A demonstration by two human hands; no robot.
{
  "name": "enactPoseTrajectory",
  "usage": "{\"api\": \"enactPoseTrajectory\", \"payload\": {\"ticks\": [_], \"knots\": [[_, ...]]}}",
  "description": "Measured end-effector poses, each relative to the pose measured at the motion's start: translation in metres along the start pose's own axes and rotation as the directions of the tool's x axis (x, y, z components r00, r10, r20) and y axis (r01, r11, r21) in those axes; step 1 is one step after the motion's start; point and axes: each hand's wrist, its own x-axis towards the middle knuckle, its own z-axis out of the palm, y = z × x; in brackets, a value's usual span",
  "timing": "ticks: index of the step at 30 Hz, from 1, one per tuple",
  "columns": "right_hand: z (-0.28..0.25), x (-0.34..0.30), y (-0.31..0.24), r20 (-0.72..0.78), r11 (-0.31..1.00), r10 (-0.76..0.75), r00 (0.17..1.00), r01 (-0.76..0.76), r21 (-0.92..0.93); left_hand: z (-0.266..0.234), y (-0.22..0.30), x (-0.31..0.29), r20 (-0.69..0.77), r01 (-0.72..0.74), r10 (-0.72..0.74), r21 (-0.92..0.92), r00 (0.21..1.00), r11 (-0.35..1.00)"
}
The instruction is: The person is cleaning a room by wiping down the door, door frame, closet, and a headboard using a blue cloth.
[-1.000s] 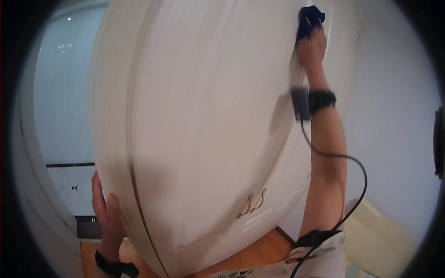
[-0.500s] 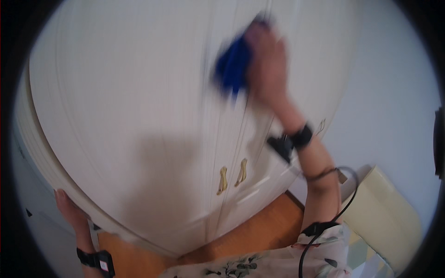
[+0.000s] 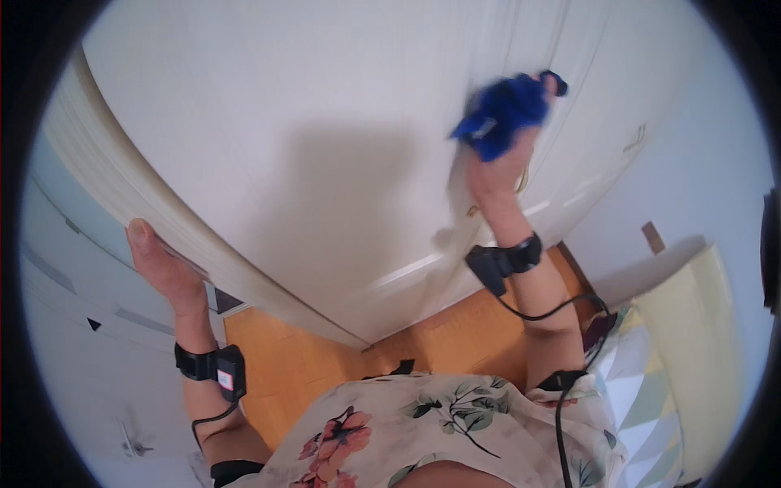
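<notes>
A crumpled dark blue cloth [image 3: 506, 112] is bunched in my right hand [image 3: 500, 168], pressed against the front of a tall cream wardrobe [image 3: 244, 89]. The hand is closed on the cloth, which hides most of its fingers and is a little blurred. Just beside this hand, a brass handle [image 3: 523, 177] shows in part. Far to the left, my left hand [image 3: 169, 267] grips the wardrobe's side edge [image 3: 122, 134], thumb pointing up. Its other fingers are mostly hidden.
An orange-brown floor [image 3: 281, 350] lies below the wardrobe. At the right stand a pale wall [image 3: 691, 171] and a cream headboard [image 3: 691, 317] beside patterned bedding [image 3: 639, 390]. A white door [image 3: 89, 382] with a lever handle is at left. Black cables hang from straps on my arms.
The view has shifted, showing more floor and my floral top. My right hand has brought the cloth lower on the wardrobe, near the handles. My left hand stays at the side edge.
</notes>
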Motion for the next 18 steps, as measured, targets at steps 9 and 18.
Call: {"api": "enactPoseTrajectory", "payload": {"ticks": [9, 18], "knots": [[-0.013, -0.258, 0.024, -0.288, 0.761, 0.527, 0.800, -0.595, -0.260, -0.006, 0.003, 0.013, 0.041, 0.144, -0.138, -0.341, 0.990, 0.929], [0.005, -0.339, -0.022, -0.060, 0.514, 0.607, 0.792, -0.450, -0.730, 0.032, 0.043, -0.018, 0.058, 0.083, -0.069, -0.281, 0.996, 0.956]]}}
